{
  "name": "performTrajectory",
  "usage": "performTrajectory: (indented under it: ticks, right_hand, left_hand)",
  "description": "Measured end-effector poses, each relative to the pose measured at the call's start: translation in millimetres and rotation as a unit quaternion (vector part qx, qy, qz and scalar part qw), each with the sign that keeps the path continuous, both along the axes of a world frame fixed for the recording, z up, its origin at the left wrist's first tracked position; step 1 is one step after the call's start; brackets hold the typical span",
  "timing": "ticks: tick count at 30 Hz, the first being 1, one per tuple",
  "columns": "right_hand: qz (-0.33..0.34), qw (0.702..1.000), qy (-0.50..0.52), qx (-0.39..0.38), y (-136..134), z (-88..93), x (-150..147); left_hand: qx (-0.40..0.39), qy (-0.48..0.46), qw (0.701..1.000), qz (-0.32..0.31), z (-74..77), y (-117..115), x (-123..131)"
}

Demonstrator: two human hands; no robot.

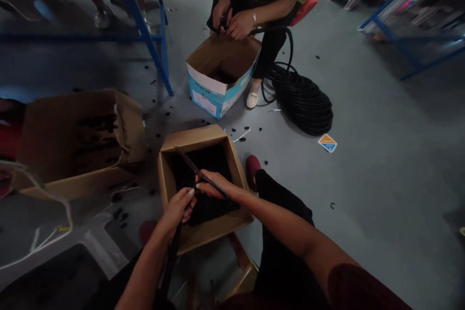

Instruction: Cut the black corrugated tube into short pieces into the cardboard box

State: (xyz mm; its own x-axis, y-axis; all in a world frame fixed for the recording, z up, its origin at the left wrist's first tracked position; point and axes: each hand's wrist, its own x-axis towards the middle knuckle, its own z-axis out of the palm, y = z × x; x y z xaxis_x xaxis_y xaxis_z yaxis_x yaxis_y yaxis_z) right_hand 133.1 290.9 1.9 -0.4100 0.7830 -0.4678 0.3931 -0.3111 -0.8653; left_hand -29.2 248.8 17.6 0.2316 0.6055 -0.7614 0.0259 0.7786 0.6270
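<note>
My left hand [181, 203] is closed around a black hose [170, 256], which runs down toward my lap. My right hand [211, 184] is closed on a long, thin dark tool [189, 161]; its exact kind does not show. The tool slants across the hand, one end pointing up and left over the box. Both hands meet at the hose's upper end, above an open cardboard box [164, 189]. Dark contents [214, 210] cover the bottom of that box, too dim to make out singly.
Opposite me a person [236, 19] works on a black hose over a blue-and-white box [209, 92]. A coil of black hose [303, 99] lies beside them. Another cardboard box [131, 126] is at left, near a blue metal frame [145, 29]. Small black pieces [242, 139] litter the floor.
</note>
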Motion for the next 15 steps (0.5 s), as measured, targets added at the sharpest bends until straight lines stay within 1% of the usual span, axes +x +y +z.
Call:
performTrajectory:
  ticks: [4,10,15]
  right_hand:
    - [0.017,0.998,0.046,-0.030,-0.1,3.4,2.6]
    - [0.027,0.991,0.091,-0.090,-0.5,-3.2,-0.8]
    - [-0.004,0.982,0.132,-0.132,-3.5,-9.5,-4.8]
  left_hand:
    - [0.011,0.017,1.000,-0.015,0.4,-2.1,1.8]
    - [0.074,0.110,0.990,-0.046,-3.3,-5.7,0.4]
    - [0.104,0.123,0.985,-0.056,-7.1,-6.7,-1.4]
